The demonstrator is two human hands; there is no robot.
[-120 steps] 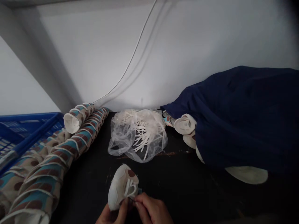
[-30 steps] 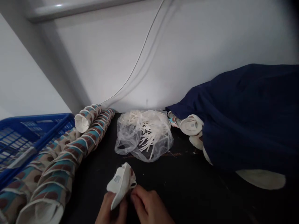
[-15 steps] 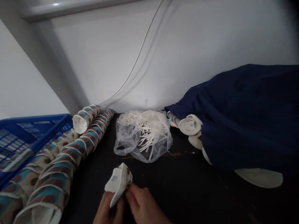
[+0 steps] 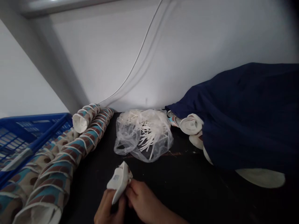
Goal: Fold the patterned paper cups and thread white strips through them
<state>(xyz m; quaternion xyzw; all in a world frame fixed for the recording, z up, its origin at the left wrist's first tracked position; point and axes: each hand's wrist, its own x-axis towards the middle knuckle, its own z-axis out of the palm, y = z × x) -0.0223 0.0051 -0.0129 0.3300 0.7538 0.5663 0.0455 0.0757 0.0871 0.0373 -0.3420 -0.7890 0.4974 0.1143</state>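
A small fabric cap (image 4: 120, 180), white inside with a grey label, is held up above the black table at the lower middle. My left hand (image 4: 106, 205) is closed around its lower left edge, thumb on one side and fingers on the other. At the cap's right side, my right hand (image 4: 143, 199) has its fingertips pinched together against the edge. Those fingertips are partly hidden, and anything small between them cannot be made out. Beyond both hands lies a clear plastic bag (image 4: 127, 141) with many thin white strips (image 4: 147, 138) spilling from its opening.
Long nested stacks of dotted caps (image 4: 79, 147) lie along the left, beside a blue plastic crate (image 4: 46, 135). Dark blue cloth (image 4: 245, 118) covers a heap at the right, with a white-lined cap (image 4: 190, 124) poking out. A white cable (image 4: 137, 59) hangs against the wall.
Both hands keep hold of the cap, which has tilted and shifted slightly. My right forearm now reaches in further from the right. The surroundings look unchanged.
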